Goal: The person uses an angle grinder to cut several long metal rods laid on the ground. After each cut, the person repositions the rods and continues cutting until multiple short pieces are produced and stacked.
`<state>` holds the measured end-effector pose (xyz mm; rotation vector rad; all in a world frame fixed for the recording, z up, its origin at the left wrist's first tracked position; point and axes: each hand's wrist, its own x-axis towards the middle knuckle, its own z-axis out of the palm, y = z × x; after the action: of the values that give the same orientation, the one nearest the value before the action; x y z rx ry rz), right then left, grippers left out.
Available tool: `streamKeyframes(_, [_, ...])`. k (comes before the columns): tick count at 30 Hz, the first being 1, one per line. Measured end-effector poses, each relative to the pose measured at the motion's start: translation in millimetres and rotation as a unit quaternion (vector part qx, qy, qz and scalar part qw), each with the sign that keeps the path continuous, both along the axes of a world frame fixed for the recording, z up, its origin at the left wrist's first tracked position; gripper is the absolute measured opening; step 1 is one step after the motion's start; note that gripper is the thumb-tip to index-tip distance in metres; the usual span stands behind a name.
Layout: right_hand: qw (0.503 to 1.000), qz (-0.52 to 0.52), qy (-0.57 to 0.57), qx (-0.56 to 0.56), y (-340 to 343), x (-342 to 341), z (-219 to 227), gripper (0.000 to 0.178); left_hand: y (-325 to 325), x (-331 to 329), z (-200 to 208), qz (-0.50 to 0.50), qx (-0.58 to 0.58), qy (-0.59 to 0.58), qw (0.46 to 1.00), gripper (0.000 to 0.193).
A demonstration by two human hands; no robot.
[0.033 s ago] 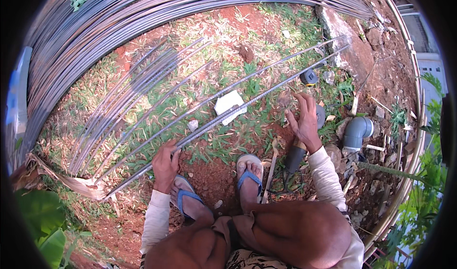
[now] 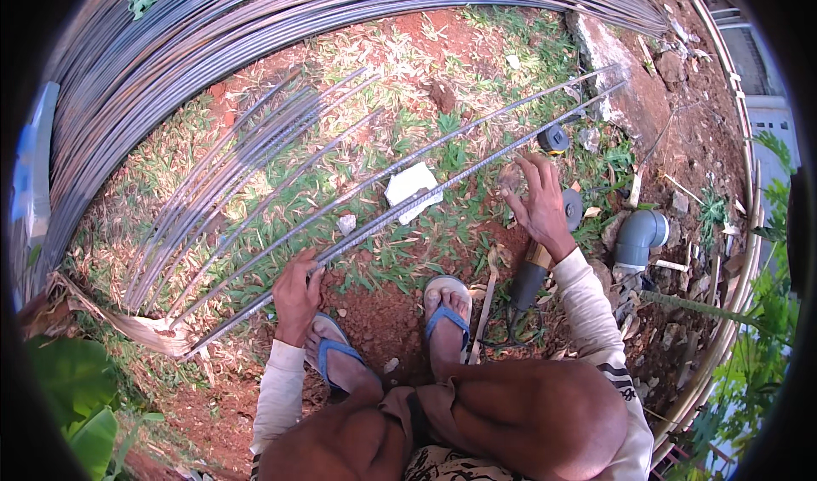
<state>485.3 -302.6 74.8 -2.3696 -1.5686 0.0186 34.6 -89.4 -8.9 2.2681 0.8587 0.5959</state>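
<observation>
My left hand (image 2: 298, 296) is closed round the nearest ribbed steel bar (image 2: 400, 209), close to its left end; two bars seem to lie side by side there. This bar slants up to the right, over a pale stone chunk (image 2: 407, 185). My right hand (image 2: 541, 202) is open and holds nothing, fingers spread, just below the bar and near a black and yellow tape measure (image 2: 554, 139). Partly hidden beneath the right hand lies an angle grinder (image 2: 529, 278), its round disc (image 2: 572, 210) showing beside the wrist.
Several cut bars (image 2: 247, 153) lie on the grass to the left. A large bundle of long rods (image 2: 281, 23) curves across the back. On the right are a grey pipe elbow (image 2: 637, 241), a concrete slab (image 2: 608, 77) and rubble. My sandalled feet (image 2: 447, 311) stand near the bar.
My right hand has moved slightly forward, away from me and towards the tape measure. My left hand and the bars stay where they were.
</observation>
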Motion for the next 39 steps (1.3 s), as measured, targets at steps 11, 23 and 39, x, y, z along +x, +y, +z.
streamKeyframes(11, [0.931, 0.284, 0.053, -0.225, 93, 80, 7, 0.05, 22, -29, 83, 0.009, -0.026, 0.139, 0.99, 0.019])
streamKeyframes(23, [0.939, 0.253, 0.047, -0.226, 96, 34, 41, 0.065, 73, -120, 96, -0.025, -0.11, 0.277, 0.954, 0.047])
streamKeyframes(39, [0.982, 0.181, 0.035, -0.049, 110, 14, 66, 0.056, 37, -105, 133, 0.131, -0.106, 0.283, 0.944, 0.051])
